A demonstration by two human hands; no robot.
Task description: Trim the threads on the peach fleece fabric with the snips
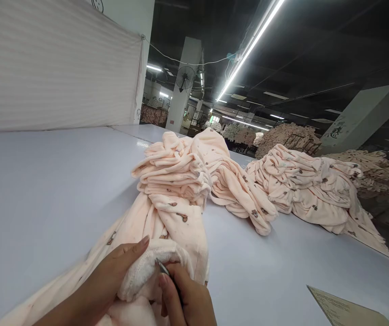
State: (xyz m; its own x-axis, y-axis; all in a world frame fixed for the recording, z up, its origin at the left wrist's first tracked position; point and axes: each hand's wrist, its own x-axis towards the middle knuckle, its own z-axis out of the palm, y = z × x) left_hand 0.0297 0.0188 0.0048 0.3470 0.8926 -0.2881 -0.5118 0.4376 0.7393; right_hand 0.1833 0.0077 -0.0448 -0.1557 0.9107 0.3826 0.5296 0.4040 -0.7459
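Observation:
My left hand [111, 278] grips a fold of a pale pink fleece garment [176, 224] with small brown prints, at the near edge of the white table [45, 190]. My right hand [186, 299] holds a small metal tool [162, 267], likely thread snips, with its tip touching the garment's fluffy inner side next to my left fingers. The garment runs from my hands up to a stack of the same pink garments [176, 170] in the middle of the table.
A second heap of pink garments [310, 190] lies at the right of the table. A tan card [345, 310] sits at the near right corner. A white panel [55, 63] stands at the left, with pillars, a wall fan and more garment piles beyond.

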